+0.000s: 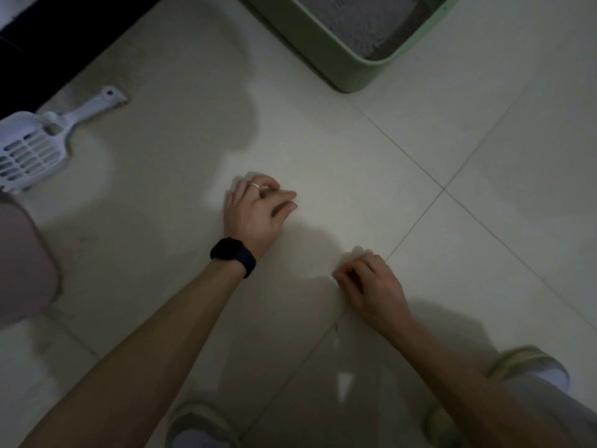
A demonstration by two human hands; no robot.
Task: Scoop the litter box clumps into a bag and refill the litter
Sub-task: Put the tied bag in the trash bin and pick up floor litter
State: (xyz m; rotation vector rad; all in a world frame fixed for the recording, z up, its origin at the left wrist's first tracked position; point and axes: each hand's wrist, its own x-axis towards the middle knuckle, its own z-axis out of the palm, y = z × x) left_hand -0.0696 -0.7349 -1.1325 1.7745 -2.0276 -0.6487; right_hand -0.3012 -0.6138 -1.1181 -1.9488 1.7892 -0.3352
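My bare forearms reach down from the bottom of the frame, and my slippers (200, 425) stand on the pale tiled floor (452, 130) beneath them. My left hand (252, 211) hangs low over the floor with a black watch (232, 255) on the wrist and a thin ring (255, 186) on one finger. Its grip is narrow: the fingers are curled, with thumb and forefinger stretched out close together. My right hand (371, 286) is nearer me and just beside a tile joint, knuckles up and fingers curled under. In this dim light I cannot tell whether either grip pinches anything.

The white scoop (35, 147) lies flat on the floor at the far left, well apart from both hands, with its handle pointing up and right. The green litter box (339, 56) sits at the top of the view, with grey litter (355, 21) inside. A rounded pinkish shape (22, 263) that I cannot identify fills the left edge.
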